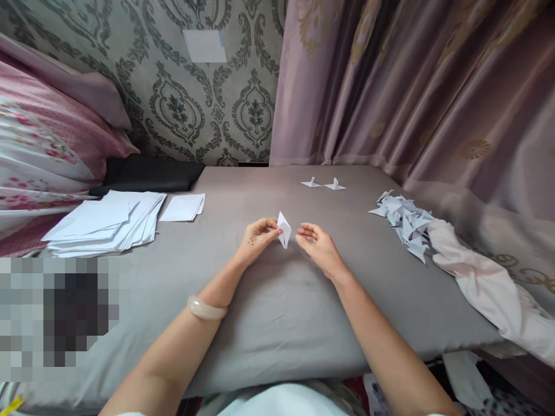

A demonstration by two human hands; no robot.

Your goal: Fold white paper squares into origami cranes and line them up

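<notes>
Two hands, apart from each other, above the middle of the grey cloth-covered surface (234, 341), nearer its near edge than its far one. Left hand (259, 238): thumb and fingers pinched on one folded white paper (284, 230), pointed at top and bottom, held upright between the two hands. Right hand (318, 245): fingers loosely curled, holding nothing, just beside the paper but not touching. One pale bangle (207, 308) on the left wrist.

Beyond the hands, toward the far edge and right of centre: two folded paper figures (335, 185), side by side, each with a raised middle and flat points spread to the sides.

Right edge: one heap of folded white pieces (405, 218), overlapping, too tangled to count. One bunched pale cloth (466, 260) against its near side, running along the edge toward the near right corner.

Left side: two lots of white paper. One large, uneven stack (108, 225) near the left edge, sheets not countable; one small pile (182, 207) just right of it, at least two sheets. Behind them, at the far left corner, one flat black item (151, 173).

Past the far edge: patterned wall with one pale sheet (206, 46) on it; mauve curtain (329, 86) to the right.
</notes>
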